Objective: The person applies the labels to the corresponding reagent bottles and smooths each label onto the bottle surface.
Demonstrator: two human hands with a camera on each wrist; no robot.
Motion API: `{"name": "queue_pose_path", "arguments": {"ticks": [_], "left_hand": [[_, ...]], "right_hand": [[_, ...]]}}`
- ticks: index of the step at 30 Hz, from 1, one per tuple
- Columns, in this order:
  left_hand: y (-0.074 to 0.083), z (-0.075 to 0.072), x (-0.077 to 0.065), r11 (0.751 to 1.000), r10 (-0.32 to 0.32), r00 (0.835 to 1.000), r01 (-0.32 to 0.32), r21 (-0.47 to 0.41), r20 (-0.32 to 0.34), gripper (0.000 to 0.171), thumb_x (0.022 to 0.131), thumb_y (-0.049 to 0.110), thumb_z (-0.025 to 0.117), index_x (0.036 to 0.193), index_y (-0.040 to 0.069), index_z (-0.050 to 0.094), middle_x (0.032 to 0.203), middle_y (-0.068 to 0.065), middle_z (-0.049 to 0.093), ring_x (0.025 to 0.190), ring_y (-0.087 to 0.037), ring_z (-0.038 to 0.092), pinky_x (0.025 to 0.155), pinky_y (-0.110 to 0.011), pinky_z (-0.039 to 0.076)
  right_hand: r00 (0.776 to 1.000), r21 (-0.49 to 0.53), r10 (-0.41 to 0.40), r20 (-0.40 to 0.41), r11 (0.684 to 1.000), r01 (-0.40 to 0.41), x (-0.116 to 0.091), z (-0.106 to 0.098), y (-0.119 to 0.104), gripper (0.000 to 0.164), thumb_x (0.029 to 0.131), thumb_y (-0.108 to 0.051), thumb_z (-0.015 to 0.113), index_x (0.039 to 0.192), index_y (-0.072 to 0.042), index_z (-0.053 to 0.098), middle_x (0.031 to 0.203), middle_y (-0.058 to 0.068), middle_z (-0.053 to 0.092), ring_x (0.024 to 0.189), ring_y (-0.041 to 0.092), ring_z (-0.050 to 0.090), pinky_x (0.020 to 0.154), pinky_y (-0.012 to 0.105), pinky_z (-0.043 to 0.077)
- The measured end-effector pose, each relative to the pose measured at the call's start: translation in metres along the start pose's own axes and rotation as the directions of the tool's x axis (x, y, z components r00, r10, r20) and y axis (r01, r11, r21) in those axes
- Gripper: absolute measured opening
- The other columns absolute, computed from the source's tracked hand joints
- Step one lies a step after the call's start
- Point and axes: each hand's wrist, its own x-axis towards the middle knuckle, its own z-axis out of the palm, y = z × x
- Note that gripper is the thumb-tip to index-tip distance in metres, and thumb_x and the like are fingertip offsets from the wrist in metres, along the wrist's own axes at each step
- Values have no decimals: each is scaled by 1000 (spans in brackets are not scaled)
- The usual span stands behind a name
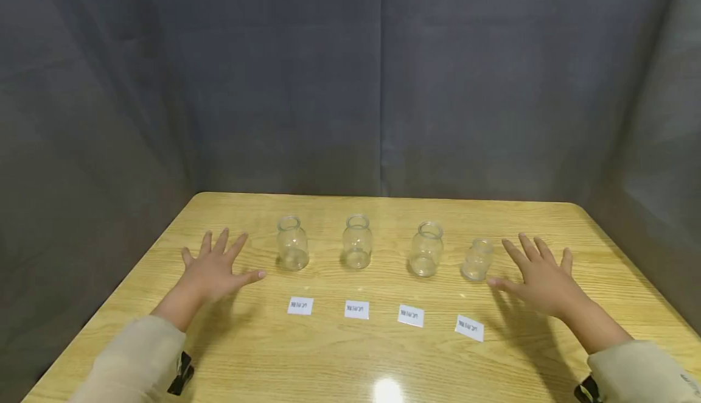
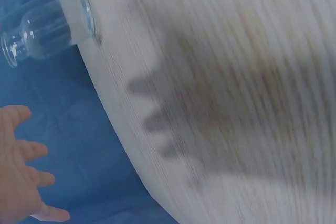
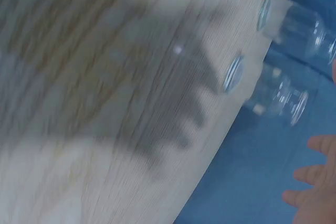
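Note:
Clear glass jars stand upright in a row on the wooden table: a left jar [image 1: 292,245], a second jar [image 1: 358,243], a third jar [image 1: 426,251] and a smaller jar [image 1: 477,261] at the right end. My left hand [image 1: 212,271], fingers spread, hovers left of the row, nearest the left jar; in the left wrist view that glass jar [image 2: 47,27] shows beyond the fingers. My right hand [image 1: 544,281] is spread likewise above the table, its thumb close to the smaller jar. Neither hand holds anything. In the right wrist view the smaller jar [image 3: 273,95] is blurred.
In front of the jars lie several small white labels with dark print, among them a left label [image 1: 300,305] and a right label [image 1: 469,327]. Dark cloth [image 1: 285,86] hangs behind the wooden table [image 1: 306,366] and at both sides.

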Motion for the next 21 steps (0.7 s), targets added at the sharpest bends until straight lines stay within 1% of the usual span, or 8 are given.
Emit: {"name": "queue_pose_path", "arguments": {"ticks": [7, 11, 15, 18, 21], "left_hand": [[10, 5, -7, 998, 35, 999, -36, -43, -18, 92, 70, 73, 38, 135, 8, 26, 136, -26, 16, 120, -50, 9, 81, -71, 4], [15, 7, -11, 996, 54, 998, -55, -65, -16, 89, 72, 70, 40, 134, 7, 28, 135, -24, 21, 120, -48, 15, 82, -70, 8], [20, 9, -14, 994, 76, 997, -77, -76, -17, 87, 72, 70, 39, 133, 8, 31, 134, -22, 25, 120, -44, 20, 82, -69, 10], [22, 11, -15, 992, 97, 995, -98, -83, -20, 87, 73, 71, 37, 133, 8, 32, 134, -21, 27, 120, -42, 22, 83, -68, 12], [25, 14, -15, 988, 119, 993, -121, -96, -27, 84, 74, 68, 39, 132, 7, 32, 133, -21, 29, 119, -41, 25, 84, -67, 15]], "right_hand": [[995, -4, -81, -61, 997, 81, -4, 4, -27, 83, 77, -59, 47, 134, -2, 26, 135, 28, 17, 118, 49, 15, 86, 66, -9], [991, 13, -118, -67, 993, 119, -5, 11, -43, 83, 76, -59, 49, 133, -2, 28, 135, 26, 20, 120, 46, 16, 88, 65, -3], [987, 21, -144, -70, 989, 146, -6, 20, -57, 83, 75, -61, 47, 132, -2, 31, 135, 25, 23, 120, 43, 18, 90, 64, 5], [983, 16, -166, -81, 986, 168, -7, 26, -66, 82, 76, -61, 46, 131, -2, 33, 133, 24, 27, 120, 42, 21, 89, 63, 11], [981, 27, -176, -84, 984, 179, -8, 30, -75, 81, 76, -61, 46, 131, -2, 33, 132, 24, 29, 119, 41, 23, 90, 61, 14]]}}
